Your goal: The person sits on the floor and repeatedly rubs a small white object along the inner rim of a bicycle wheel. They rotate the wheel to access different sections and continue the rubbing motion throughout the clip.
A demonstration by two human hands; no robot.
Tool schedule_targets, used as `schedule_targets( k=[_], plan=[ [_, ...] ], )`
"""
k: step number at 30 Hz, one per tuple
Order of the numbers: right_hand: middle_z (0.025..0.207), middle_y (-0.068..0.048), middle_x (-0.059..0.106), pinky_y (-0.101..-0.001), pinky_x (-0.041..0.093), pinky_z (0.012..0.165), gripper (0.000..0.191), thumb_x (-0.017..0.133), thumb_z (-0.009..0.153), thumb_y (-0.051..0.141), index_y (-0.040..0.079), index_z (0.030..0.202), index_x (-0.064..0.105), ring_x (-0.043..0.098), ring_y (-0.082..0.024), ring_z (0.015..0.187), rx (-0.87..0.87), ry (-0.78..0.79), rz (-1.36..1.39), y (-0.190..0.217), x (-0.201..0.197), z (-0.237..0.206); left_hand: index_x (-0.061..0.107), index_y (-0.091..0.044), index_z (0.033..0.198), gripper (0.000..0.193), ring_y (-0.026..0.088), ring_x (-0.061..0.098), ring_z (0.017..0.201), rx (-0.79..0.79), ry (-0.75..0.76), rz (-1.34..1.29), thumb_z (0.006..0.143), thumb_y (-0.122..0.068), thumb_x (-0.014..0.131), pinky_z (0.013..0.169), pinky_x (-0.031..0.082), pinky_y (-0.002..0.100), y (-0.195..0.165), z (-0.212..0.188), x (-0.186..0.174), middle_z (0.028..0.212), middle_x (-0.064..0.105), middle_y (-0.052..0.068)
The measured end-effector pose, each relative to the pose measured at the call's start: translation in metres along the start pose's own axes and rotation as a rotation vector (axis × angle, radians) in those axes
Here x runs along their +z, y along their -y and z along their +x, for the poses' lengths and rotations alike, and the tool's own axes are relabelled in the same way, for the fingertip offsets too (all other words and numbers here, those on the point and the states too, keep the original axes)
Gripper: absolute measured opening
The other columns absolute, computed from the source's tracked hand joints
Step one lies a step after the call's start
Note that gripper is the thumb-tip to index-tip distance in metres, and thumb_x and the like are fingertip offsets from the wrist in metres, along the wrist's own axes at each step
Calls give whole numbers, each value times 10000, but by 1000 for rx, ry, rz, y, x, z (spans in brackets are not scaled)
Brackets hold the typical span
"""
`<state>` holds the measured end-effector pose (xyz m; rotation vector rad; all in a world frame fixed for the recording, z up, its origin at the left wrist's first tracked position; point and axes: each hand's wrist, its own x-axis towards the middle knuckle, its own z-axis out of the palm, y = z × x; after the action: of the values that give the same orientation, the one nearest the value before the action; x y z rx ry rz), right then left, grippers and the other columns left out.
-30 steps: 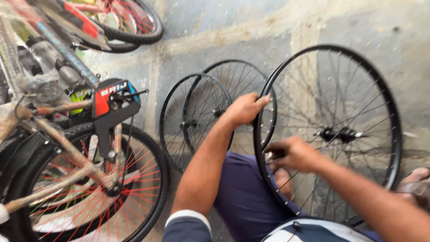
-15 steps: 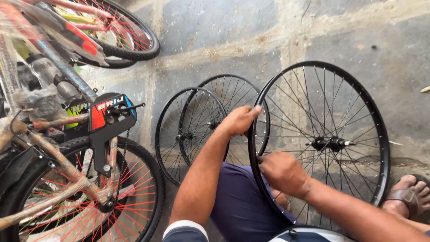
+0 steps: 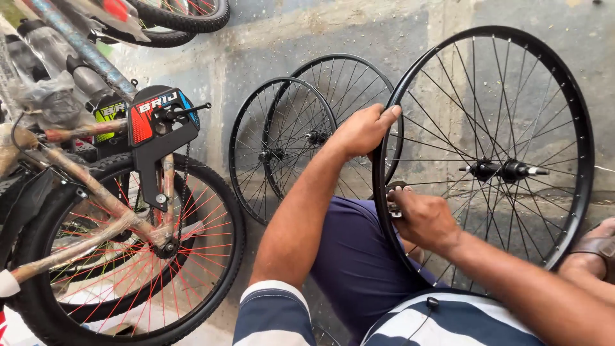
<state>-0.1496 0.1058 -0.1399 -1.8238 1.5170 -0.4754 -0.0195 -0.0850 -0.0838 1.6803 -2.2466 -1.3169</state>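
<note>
A bicycle (image 3: 115, 211) with red spokes stands at left, two bare wheels (image 3: 307, 138) against the wall beside it. The left hand (image 3: 364, 130) grips the big black rim (image 3: 580, 128), upright between the knees; the right hand (image 3: 423, 218) pinches a small spoke tool (image 3: 394, 189) there.

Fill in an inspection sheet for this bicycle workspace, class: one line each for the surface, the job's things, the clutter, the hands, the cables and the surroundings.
Surface: bare concrete floor, stained and patchy.
Job's things: large black spoked wheel with no tyre, standing upright at the person's knee; a small metal tool at its rim.
Clutter: two smaller black rims propped side by side, overlapping.
Hands: left hand grips the wheel's rim at the top; right hand holds the tool against the rim lower down.
Cables: nothing seen.
Surroundings: wrapped bicycle with red spokes to the left; a sandalled foot at the right edge.
</note>
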Motion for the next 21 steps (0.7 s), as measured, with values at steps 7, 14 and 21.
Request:
schedule_targets(
  k=[7, 14, 21],
  plan=[
    [1185, -100, 752, -376, 559, 906, 485, 797, 803, 293, 127, 1237, 656, 729, -267, 1072, -27, 686, 520, -14, -47, 35, 633, 22, 985, 575, 224, 733, 607, -45, 49, -139, 982, -538, 503, 545, 592, 399, -11, -8, -5, 737, 711, 139],
    [1148, -116, 745, -412, 583, 847, 219, 782, 818, 150, 82, 1006, 691, 744, -289, 983, -562, -193, -295, -5, -9, -4, 588, 42, 887, 608, 224, 733, 562, -58, 72, -134, 1002, -547, 491, 482, 611, 391, -7, -5, -2, 713, 686, 142],
    [1105, -41, 797, -344, 599, 799, 510, 815, 761, 277, 164, 1251, 730, 787, -227, 926, 15, 416, 308, -18, -56, 12, 592, -2, 880, 575, 209, 729, 573, 80, 9, -61, 1019, -552, 500, 497, 588, 377, -5, -3, 1, 716, 695, 114]
  ],
)
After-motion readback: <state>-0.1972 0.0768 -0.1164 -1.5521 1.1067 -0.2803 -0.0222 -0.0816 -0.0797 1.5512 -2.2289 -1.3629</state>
